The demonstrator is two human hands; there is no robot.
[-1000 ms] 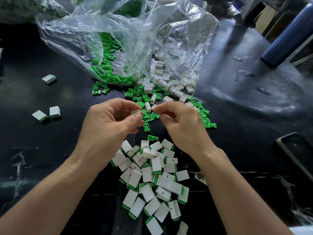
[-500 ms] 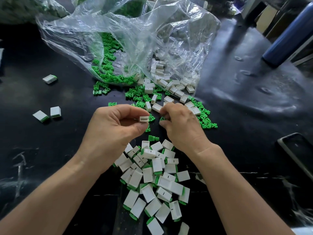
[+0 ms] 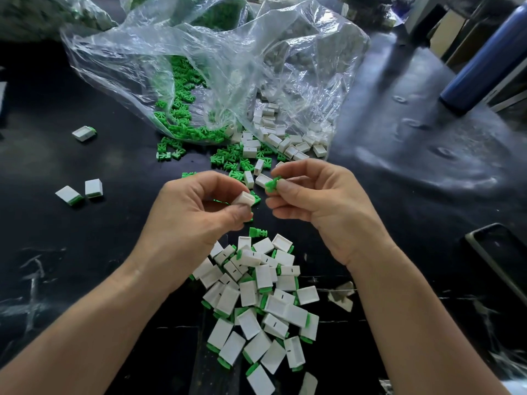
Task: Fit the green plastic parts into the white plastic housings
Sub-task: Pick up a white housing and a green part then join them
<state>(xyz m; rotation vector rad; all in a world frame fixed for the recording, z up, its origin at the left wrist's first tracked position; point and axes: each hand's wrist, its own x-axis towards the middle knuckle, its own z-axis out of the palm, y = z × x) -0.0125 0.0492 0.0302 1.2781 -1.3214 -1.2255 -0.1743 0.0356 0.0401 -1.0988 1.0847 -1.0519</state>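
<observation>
Bag (image 3: 228,67): clear, mouth open, at the far edge of the surface (image 3: 85,252); green parts (image 3: 182,109) fill its left side and white housings (image 3: 271,129) its right, both spilling out of the mouth.
Left hand (image 3: 196,212): grip closed, thumb and fingertips pinching one housing (image 3: 243,198).
Right hand (image 3: 319,201): grip closed, pinching one green part (image 3: 271,185) just beside that housing, not touching it.
Pile (image 3: 256,303): finished pieces heaped at the near edge, between the forearms; too many to count.
Strays (image 3: 93,188): three finished pieces toward the left edge, one alone, two side by side.
Phone (image 3: 499,258): right edge.
Bottle (image 3: 484,61): blue, far right corner.
</observation>
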